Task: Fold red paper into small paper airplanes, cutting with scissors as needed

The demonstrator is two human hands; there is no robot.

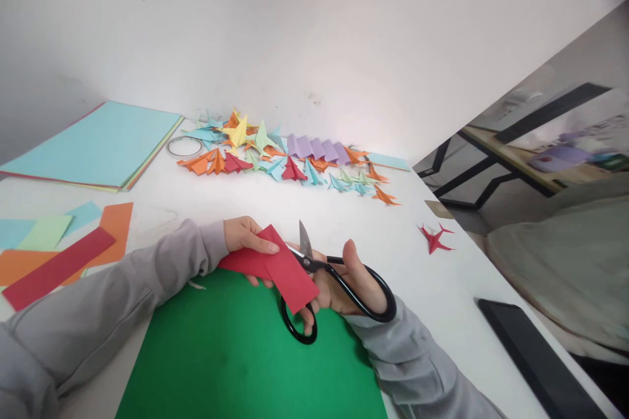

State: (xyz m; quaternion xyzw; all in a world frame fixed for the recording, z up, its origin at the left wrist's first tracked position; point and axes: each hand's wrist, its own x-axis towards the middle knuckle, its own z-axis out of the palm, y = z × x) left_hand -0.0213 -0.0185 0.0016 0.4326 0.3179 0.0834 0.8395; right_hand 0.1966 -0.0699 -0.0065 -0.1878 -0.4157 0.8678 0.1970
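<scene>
My left hand (250, 241) pinches red paper (293, 278) between thumb and fingers, above the green sheet (236, 353). The paper shows as two overlapping strips, one slanting down to the right. In my right hand (348, 281) are black-handled scissors (307, 263), with thumb and fingers through the loops. Their blades are spread apart and point up and left. One blade stands clear of the paper; the other lies at the paper's upper edge, partly hidden near my left thumb.
Folded paper pieces (293, 169) in many colours line the wall. Large coloured sheets (98, 144) lie at the back left, with loose strips (59, 268) nearer. At the right are a red folded figure (434, 238) and a dark flat object (535, 353).
</scene>
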